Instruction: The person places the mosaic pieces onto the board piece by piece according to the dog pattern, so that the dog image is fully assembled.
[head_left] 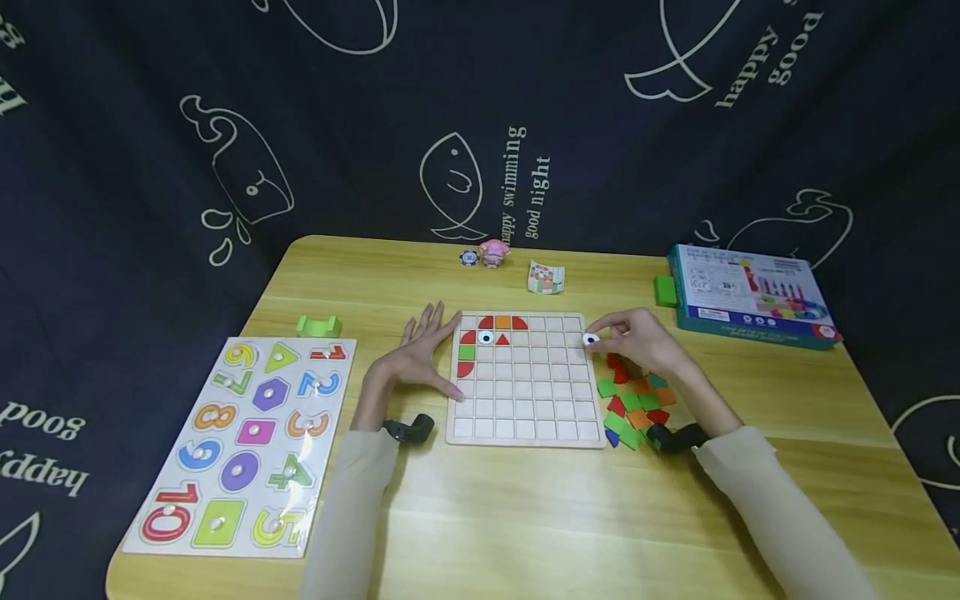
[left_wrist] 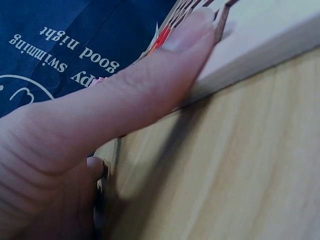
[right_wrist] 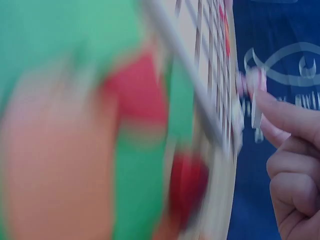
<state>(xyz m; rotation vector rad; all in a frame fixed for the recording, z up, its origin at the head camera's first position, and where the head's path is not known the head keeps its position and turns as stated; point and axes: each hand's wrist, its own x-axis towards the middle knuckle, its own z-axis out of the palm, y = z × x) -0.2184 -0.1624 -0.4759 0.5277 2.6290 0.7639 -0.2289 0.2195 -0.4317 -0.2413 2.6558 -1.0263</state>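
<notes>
- Far left on the table (head_left: pixel 450 517), a number-and-shape puzzle board (head_left: pixel 304 352) lies flat, with a green arch block (head_left: pixel 318 327) just behind its top edge.
- My left hand (head_left: pixel 420 354) is spread wide and grips nothing; its thumb rests on the left edge of the grid board (head_left: pixel 524 409), and a fingertip reaches that edge further up.
- On the grid's upper left sit red rounded pieces (head_left: pixel 466 369), a green square (head_left: pixel 467 352), a placed eye tile (head_left: pixel 486 337), an orange square (head_left: pixel 502 322) and a red triangle (head_left: pixel 502 340).
- Behind the grid stand a pink figure (head_left: pixel 494 252) and, further right, a small printed card (head_left: pixel 546 277).
- At the grid's upper right edge is the white eye tile (head_left: pixel 591 339), pinched between the thumb and index finger of my right hand (head_left: pixel 641 337), at the hand's left end.
- Below that hand, just right of the grid, loose coloured pieces (head_left: pixel 632 402) lie heaped.
- Farther right, a green block (head_left: pixel 665 291) stands beside a toy box (head_left: pixel 750 296).
</notes>
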